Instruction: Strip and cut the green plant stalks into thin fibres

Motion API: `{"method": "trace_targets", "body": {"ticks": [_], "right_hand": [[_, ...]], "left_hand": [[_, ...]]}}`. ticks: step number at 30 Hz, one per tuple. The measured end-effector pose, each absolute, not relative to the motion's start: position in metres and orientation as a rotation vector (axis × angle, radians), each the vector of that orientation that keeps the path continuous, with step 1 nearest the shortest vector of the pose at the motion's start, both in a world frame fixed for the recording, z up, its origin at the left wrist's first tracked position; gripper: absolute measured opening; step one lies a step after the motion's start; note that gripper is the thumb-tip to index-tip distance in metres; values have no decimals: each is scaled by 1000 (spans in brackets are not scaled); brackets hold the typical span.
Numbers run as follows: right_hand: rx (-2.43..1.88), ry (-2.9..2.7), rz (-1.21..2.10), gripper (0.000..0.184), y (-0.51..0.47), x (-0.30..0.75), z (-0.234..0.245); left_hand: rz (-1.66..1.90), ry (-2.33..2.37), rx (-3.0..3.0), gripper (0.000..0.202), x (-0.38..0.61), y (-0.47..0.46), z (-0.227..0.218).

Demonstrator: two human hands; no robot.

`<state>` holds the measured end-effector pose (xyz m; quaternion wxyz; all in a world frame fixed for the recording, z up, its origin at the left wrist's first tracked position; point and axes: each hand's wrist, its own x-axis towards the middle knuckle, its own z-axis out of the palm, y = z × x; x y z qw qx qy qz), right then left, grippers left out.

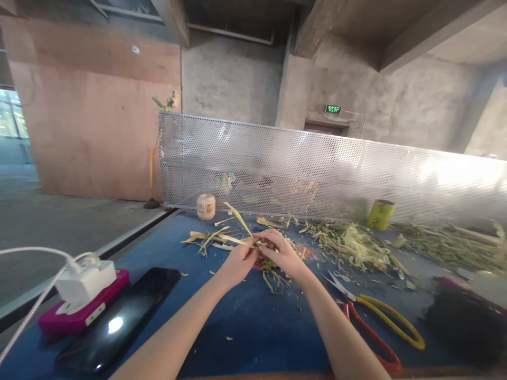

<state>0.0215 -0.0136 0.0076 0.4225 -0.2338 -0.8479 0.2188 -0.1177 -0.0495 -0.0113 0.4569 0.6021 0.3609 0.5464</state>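
My left hand (237, 264) and my right hand (282, 252) meet over the blue table top (245, 322), both closed on a small bundle of yellow-green leaf strips (263, 252). Long strips (237, 215) stick up and to the left out of the bundle. More loose strips (208, 238) lie on the table just left of my hands.
Scissors with yellow and red handles (376, 316) lie right of my right forearm. A heap of leaf scraps (356, 244) spreads to the right. A black phone (119, 316), a pink pack with white charger (83, 295), a twine spool (206, 206), a yellow-green roll (381, 214) and a perforated metal screen (317, 169) are around.
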Motion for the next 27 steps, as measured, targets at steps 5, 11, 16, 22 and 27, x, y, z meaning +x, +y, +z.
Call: {"method": "trace_targets", "body": {"ticks": [5,11,16,22,27], "right_hand": [[-604,-2064,612,23,-11,21,8],[-471,-2068,756,32,-11,17,7],[-476,-1869,961,37,-6,17,1],[-296,-1711,1241,31,-12,20,6],[-274,-1636,1368,25,-13,25,10]], "left_hand": [[1341,938,1599,24,-117,-47,-18],[1401,1118,1936,22,-121,-46,-20],[1365,1076,1976,24,-120,-50,-16],[1305,952,1653,28,-116,-50,-16],[1253,937,1545,33,-117,-49,-14]]}}
